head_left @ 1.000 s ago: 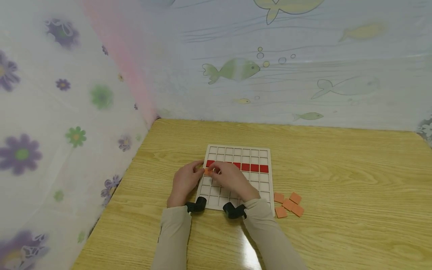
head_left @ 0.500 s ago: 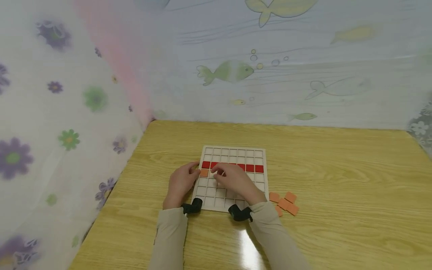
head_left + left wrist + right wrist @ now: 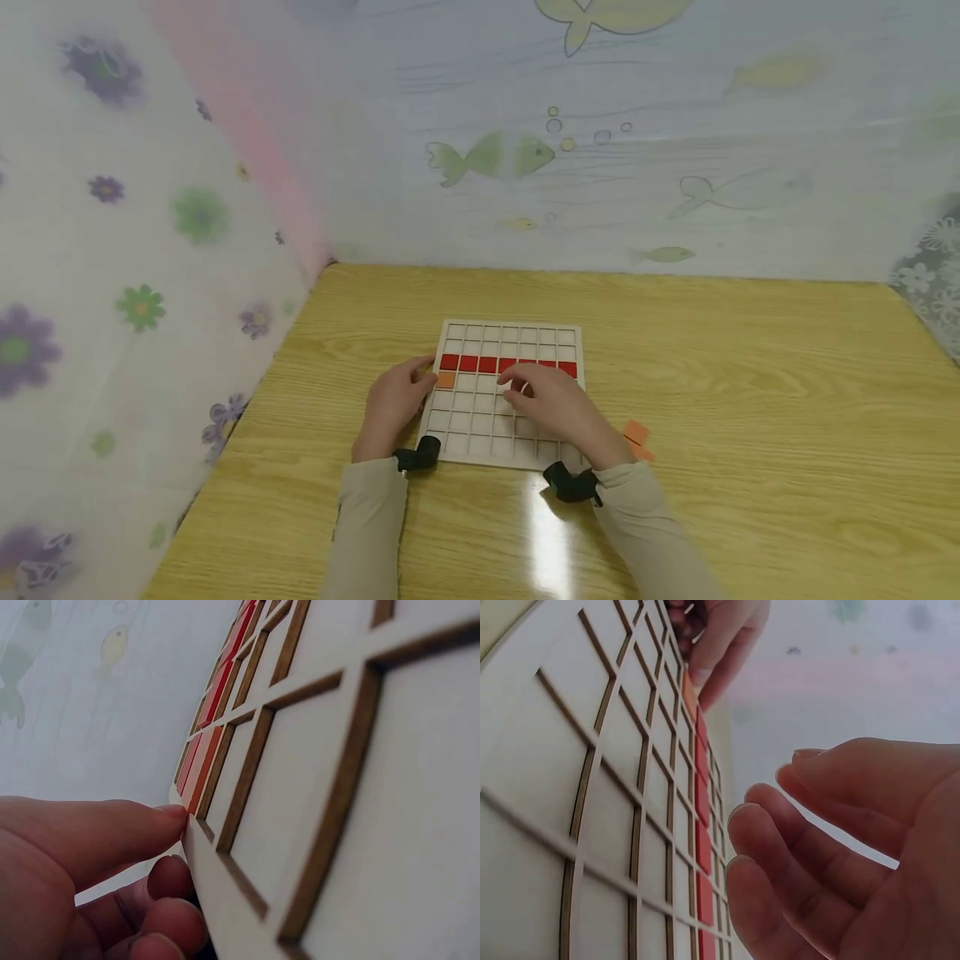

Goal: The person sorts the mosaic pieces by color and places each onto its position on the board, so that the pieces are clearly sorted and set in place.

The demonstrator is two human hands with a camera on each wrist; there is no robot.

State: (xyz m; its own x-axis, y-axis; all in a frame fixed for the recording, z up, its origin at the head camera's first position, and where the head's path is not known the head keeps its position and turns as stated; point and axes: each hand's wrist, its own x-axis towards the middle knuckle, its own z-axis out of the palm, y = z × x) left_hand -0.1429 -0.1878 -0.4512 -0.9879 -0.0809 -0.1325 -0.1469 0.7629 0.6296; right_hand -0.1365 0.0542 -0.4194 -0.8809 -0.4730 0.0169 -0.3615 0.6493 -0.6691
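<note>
The head view looks forward and down from the near side of the board, farthest back. Both wrist views sit close and low: left near its near left corner, facing its far side; right near its near right, facing its left. All share the orange tile.

- Board: smooth matt wood, brown cut edges
- Red tiles, orange tile: smooth, matt
- Table: glossy wood grain, glare between 5 and 6 o'clock from the board
- Sleeves: matt cloth
- Mounts: dark, plastic-looking
- Wall sheet, 12 o'clock: smooth, faint sheen
</note>
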